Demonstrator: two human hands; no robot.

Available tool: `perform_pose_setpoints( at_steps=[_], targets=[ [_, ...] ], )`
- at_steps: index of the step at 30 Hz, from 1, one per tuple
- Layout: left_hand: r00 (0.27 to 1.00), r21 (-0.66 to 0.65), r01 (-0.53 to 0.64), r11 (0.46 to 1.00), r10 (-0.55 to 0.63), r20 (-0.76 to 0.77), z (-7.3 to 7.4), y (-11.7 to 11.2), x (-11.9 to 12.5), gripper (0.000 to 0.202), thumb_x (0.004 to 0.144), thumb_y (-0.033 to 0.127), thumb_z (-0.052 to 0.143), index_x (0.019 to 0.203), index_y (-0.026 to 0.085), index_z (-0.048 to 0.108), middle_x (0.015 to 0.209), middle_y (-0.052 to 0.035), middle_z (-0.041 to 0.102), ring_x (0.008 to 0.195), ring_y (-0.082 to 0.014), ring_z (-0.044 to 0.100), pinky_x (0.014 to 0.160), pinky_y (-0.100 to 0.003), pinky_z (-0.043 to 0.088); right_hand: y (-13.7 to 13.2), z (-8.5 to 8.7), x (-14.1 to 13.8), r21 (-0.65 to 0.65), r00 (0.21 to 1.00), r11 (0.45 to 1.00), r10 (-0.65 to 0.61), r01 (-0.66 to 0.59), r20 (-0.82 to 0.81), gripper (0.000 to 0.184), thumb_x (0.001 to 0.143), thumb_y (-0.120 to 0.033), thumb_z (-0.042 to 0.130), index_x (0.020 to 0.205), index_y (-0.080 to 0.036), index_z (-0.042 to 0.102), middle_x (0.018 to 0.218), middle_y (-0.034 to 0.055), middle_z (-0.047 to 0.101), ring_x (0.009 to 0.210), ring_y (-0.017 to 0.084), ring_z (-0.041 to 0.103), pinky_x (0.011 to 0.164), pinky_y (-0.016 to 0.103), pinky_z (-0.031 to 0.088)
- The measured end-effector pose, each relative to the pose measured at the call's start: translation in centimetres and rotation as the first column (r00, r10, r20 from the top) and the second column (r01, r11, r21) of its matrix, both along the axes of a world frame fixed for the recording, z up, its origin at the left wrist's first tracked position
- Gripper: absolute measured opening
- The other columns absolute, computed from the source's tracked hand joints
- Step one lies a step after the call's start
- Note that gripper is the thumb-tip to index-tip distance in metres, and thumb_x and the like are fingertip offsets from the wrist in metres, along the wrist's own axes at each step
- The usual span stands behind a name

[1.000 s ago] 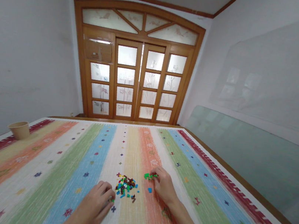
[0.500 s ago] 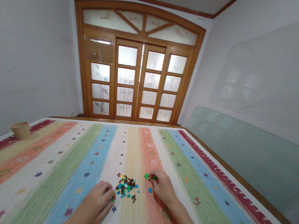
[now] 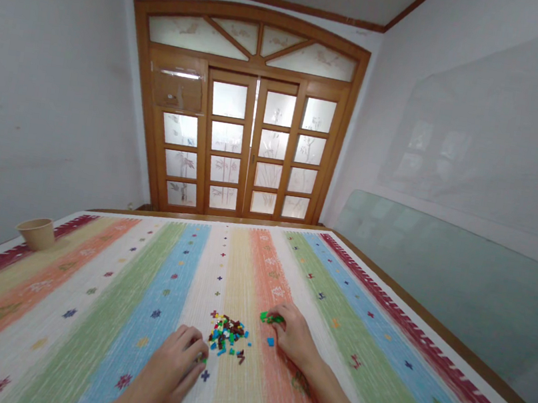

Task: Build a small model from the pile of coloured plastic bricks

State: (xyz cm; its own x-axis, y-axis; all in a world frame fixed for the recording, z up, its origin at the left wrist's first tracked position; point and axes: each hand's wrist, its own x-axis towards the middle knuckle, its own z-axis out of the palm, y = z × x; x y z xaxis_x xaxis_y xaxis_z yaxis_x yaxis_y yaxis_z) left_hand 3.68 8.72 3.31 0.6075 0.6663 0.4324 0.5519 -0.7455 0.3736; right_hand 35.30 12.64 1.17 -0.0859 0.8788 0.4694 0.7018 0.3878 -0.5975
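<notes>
Near the table's centre lies a heap of tiny building bricks (image 3: 227, 335) in brown, green, blue, yellow and other colours. My left hand (image 3: 176, 366) rests just left of the heap, fingers curled together, with a bit of green showing at the fingertips. Right of the heap, my right hand (image 3: 292, 333) pinches a piece of green building bricks (image 3: 266, 317) low over the orange stripe; the fingers partly cover it. A loose blue brick (image 3: 270, 342) lies just beneath those fingers.
A striped tablecloth (image 3: 121, 314) with small woven figures covers the table. At the far left stands a tan cup (image 3: 36, 234). A pale green glass panel (image 3: 440, 274) runs along the right wall, and wooden doors (image 3: 252, 145) close off the back.
Almost nothing differs. The fingers of my right hand shift very slightly around the green bricks, while my left hand keeps its place.
</notes>
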Motion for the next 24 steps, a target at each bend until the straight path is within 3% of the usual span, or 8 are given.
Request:
perform_pose_setpoints(
  at_steps=[24],
  targets=[
    [0.999, -0.023, -0.011, 1.0, 0.01, -0.033, -0.06, -0.09, -0.07, 0.012, 0.1, 0.017, 0.053, 0.099, 0.023, 0.063, 0.105, -0.0068, 0.066, 0.098, -0.0251, 0.063, 0.087, -0.039, 0.054, -0.17, 0.0, -0.03, 0.06, 0.996, 0.998, -0.022, 0.017, 0.086, 0.034, 0.082, 0.003, 0.054, 0.094, -0.022, 0.075, 0.097, 0.0067, 0.07, 0.094, 0.023, 0.066, 0.083, 0.033, 0.052]
  ],
)
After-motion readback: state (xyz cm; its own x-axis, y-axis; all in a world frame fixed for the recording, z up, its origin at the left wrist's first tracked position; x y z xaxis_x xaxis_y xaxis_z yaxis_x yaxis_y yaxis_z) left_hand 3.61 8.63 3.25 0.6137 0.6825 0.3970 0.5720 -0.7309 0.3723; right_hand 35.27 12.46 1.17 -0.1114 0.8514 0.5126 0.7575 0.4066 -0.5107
